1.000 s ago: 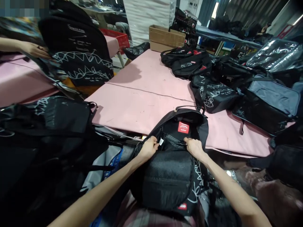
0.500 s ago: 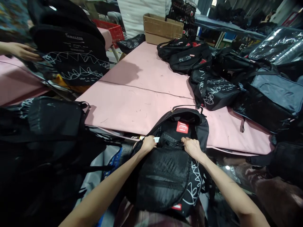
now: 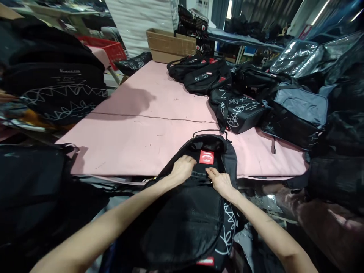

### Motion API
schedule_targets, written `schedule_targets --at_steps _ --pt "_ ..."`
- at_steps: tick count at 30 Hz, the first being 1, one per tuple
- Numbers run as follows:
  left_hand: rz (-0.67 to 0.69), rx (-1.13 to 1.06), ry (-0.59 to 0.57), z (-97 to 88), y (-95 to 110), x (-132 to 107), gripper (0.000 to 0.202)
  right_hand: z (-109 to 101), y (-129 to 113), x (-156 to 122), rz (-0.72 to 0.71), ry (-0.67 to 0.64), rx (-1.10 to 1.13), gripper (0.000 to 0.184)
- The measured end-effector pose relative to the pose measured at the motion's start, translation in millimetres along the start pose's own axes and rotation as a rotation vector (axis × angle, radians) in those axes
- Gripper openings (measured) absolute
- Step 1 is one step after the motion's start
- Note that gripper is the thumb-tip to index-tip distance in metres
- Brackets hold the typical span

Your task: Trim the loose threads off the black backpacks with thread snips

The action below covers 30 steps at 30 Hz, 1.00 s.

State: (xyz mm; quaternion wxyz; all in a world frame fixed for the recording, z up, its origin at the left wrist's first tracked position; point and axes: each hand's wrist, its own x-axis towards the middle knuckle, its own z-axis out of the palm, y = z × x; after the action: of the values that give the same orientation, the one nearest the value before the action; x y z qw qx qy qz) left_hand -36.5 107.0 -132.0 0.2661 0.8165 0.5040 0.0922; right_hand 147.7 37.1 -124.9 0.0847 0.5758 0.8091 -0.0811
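Note:
A black backpack [image 3: 182,227] lies unzipped at the pink table's near edge, its mouth facing me and white scribble print down its right side. Inside it a red label [image 3: 206,157] shows on the back lining. My left hand [image 3: 183,169] is closed at the left of the opening, its fingertips on the dark inner fabric. At the right of the opening, my right hand [image 3: 222,184] pinches the edge of the inner fabric below the label. Exactly which layer each hand grips is hard to make out in the black.
More printed black backpacks [image 3: 237,110] and an open grey-lined bag [image 3: 301,110] lie along the table's [image 3: 125,148] right side. A cardboard box [image 3: 170,43] stands at the back. At left, a co-worker's hand is partly visible beside another backpack [image 3: 62,91].
My left hand has moved up and inward, closer to my right hand. The white tag and mesh pocket seen before no longer show; smooth black fabric covers the front. The view has turned right.

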Motion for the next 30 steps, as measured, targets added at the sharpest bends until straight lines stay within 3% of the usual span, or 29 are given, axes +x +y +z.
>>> schedule_targets --at_steps 2,5,7,9,13,17,19,21,23,25,26,27,28,30 --pt "0.149 -0.02 -0.055 -4.2 19.4 34.2 0.032 -5.5 6.5 -5.0 0.042 -0.002 -0.091 0.042" --pt "0.174 -0.095 -0.049 -14.9 40.6 81.4 0.042 -15.9 29.7 -18.5 0.172 -0.022 -0.134 0.034" --pt "0.179 -0.143 -0.039 -25.2 46.6 98.9 0.042 -18.7 51.2 -31.5 0.234 0.008 -0.047 0.033" --pt "0.166 -0.288 -0.073 -36.2 45.4 101.6 0.042 -14.1 72.0 -45.1 0.258 0.106 0.114 0.036" --pt "0.073 -0.63 -0.146 -62.1 28.1 72.5 0.053 19.0 97.2 -67.9 0.35 0.368 0.587 0.026" --pt "-0.068 -0.641 -0.142 -105.3 8.5 23.0 0.053 61.9 92.7 -86.8 0.411 0.445 0.996 0.025" --pt "-0.151 -0.648 -0.009 -132.0 3.3 -1.1 0.047 76.5 83.9 -92.9 0.438 0.453 1.032 0.024" --pt "-0.174 -0.624 0.259 -154.2 4.8 -21.3 0.039 84.6 75.5 -94.4 0.45 0.483 1.018 0.021" --pt "-0.095 -0.469 0.541 -162.5 15.2 -36.3 0.029 87.5 69.7 -91.3 0.428 0.509 1.025 0.019" --pt "0.107 -0.252 0.699 -149.2 34.0 -44.7 0.022 86.7 66.4 -86.1 0.416 0.512 1.08 0.018" --pt "0.243 -0.168 0.699 -134.0 45.2 -46.0 0.02 85.4 65.2 -83.7 0.417 0.501 1.12 0.018" --pt "0.395 -0.125 0.652 -113.9 56.8 -45.2 0.017 83.6 64.2 -82.0 0.418 0.484 1.159 0.017" --pt "0.573 -0.124 0.505 -90.4 68.1 -42.5 0.017 81.4 63.0 -81.2 0.417 0.465 1.19 0.016" --pt "0.702 -0.12 0.242 -39.6 87.9 -33.0 0.019 76.2 59.8 -82.8 0.404 0.428 1.212 0.015"
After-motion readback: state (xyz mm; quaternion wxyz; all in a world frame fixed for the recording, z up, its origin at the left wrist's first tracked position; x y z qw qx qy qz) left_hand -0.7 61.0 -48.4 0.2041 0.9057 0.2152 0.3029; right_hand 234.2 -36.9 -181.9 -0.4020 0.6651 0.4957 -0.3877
